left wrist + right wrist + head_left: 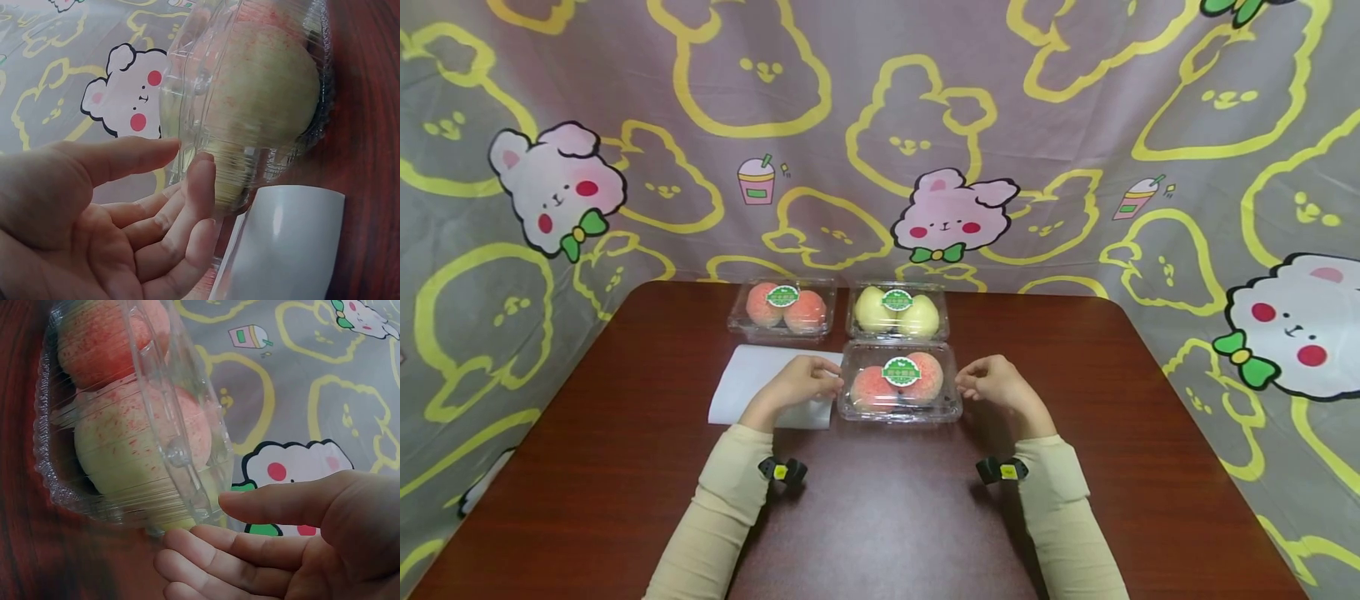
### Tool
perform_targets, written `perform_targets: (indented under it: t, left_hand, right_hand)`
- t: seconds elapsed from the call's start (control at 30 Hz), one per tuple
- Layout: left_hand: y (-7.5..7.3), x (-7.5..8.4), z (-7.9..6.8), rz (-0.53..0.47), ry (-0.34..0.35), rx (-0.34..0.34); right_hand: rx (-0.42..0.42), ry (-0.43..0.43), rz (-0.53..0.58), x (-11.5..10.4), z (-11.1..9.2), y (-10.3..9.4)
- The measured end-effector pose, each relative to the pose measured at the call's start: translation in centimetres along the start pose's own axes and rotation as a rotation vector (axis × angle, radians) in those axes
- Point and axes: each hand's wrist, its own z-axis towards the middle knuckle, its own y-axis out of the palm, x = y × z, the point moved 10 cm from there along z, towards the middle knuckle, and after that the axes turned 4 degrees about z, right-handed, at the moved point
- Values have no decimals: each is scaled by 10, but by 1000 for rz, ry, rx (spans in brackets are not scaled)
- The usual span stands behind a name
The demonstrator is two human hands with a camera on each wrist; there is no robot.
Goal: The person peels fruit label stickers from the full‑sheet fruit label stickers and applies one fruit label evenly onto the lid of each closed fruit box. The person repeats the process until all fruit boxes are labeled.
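A clear plastic clamshell box (pixel 901 413) stands mid-table, with two pink-and-pale peaches (pixel 874 388) inside and a green-and-white label on its lid. At its left side is my left hand (pixel 801 380), thumb and fingertips close to the edge of the plastic. Opposite, my right hand (pixel 997 386) has its fingertips by the right edge. Both wrist views show loosely bent fingers, with the left hand (pixel 119 212) and the right hand (pixel 281 544) beside the box walls rather than curled round them. Whether the fingertips touch the plastic, I cannot tell.
Behind stand another clear box (pixel 782 332) of peaches, at left, and a box (pixel 898 337) of two yellow-green fruits, at right. A white folded sheet (pixel 748 385) lies partly under the left hand. Patterned cloth (pixel 820 208) hangs round the brown table (pixel 625 467).
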Motion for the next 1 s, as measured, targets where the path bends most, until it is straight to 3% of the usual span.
perform_targets:
  t: [0.2, 0.57, 1.0]
  left_hand:
    - [0, 0, 1, -13, 8, 3]
    - [2, -2, 3, -29, -11, 10]
    - [13, 6, 5, -26, 28, 7]
  right_hand:
    - [-37, 44, 62, 8, 3, 7]
    - [-86, 45, 106, 9, 3, 12]
    - [-123, 50, 126, 12, -4, 2]
